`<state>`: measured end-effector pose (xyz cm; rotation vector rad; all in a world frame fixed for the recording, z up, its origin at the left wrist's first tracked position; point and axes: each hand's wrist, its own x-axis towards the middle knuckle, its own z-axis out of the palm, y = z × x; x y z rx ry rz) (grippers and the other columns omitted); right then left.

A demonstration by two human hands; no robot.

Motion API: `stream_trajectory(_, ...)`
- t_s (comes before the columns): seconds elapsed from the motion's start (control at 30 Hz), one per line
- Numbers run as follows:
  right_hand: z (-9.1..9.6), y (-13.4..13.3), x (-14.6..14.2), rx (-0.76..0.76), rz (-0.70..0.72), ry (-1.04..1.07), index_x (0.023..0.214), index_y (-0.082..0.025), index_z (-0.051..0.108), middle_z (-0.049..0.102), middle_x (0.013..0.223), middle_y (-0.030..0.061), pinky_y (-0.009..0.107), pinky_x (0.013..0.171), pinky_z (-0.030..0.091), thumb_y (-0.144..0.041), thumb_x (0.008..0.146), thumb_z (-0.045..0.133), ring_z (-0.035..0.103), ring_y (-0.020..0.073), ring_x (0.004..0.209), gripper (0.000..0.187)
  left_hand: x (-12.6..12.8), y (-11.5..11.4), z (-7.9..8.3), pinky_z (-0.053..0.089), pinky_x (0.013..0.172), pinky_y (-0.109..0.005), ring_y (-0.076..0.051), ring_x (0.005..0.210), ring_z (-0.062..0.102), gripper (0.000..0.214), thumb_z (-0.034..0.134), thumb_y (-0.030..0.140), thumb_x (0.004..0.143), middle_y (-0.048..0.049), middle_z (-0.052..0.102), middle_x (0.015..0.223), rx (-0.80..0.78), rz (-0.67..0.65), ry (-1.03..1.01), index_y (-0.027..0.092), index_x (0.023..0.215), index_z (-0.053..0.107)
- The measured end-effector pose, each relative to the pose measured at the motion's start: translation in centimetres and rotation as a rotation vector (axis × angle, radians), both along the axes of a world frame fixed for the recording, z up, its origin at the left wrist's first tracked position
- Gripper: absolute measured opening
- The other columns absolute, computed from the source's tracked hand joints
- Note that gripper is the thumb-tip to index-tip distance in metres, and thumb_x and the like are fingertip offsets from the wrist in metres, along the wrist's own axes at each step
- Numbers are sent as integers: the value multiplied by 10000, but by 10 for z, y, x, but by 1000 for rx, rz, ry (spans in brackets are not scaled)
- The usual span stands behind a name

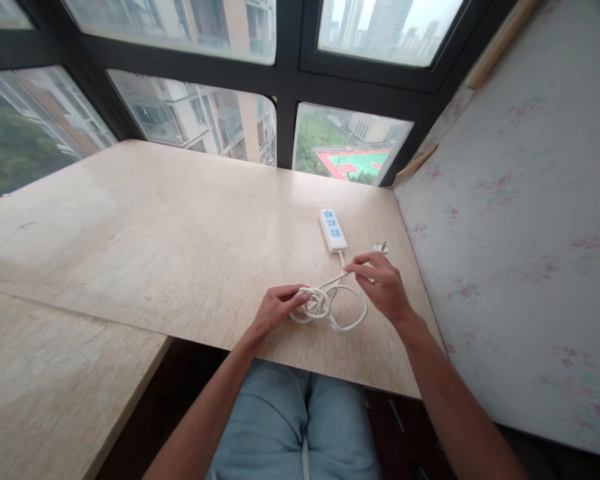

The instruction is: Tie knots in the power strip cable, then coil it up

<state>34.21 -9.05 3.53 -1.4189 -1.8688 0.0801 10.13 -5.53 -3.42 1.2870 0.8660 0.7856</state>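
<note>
A white power strip [333, 230] with blue sockets lies on the beige stone tabletop [180, 247]. Its white cable [330, 307] runs toward me and lies in loose coils near the table's front edge. The plug [381, 249] rests on the table to the right of the strip. My left hand [279, 308] is closed on the left side of the coils. Fingers of my right hand [380, 283] pinch a strand of the cable just above the coils.
A wall with faded floral paper [520, 233] rises along the table's right side. Large dark-framed windows [290, 87] stand behind the table. A second tabletop [55, 380] adjoins at the lower left. My legs in blue jeans [300, 427] are under the front edge.
</note>
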Motion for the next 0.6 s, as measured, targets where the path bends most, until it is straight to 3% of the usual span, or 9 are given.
stream_trajectory(0.13,6,23,-10,-10,89,9,797,-278,767,694,873,50,400,874,456,-145,868,550,612,209,909,264,0,2,0,545,765,-317,-221,835,694,396,759,410,720,-84,756,921,-54,48,-1,156,1024,757)
stream_trajectory(0.3,-4,50,-29,-76,292,131,560,-278,706,684,740,39,387,868,487,-105,837,492,620,209,926,391,9,-4,1,522,560,-249,-167,651,656,359,750,441,718,-82,735,859,1,-43,5,157,936,774)
stream_trajectory(0.5,-26,65,-42,-357,352,306,676,-251,748,734,914,27,347,879,519,-72,783,438,684,163,896,374,18,-14,6,479,483,-224,-147,560,620,332,748,442,714,-67,712,758,-7,-34,15,145,862,751)
stream_trajectory(0.6,-30,64,-39,-401,330,283,794,-239,765,739,1013,41,362,907,517,-93,793,470,687,177,963,329,17,-17,7,468,475,-222,-145,540,615,319,738,434,724,-51,693,706,-26,-15,5,139,846,734)
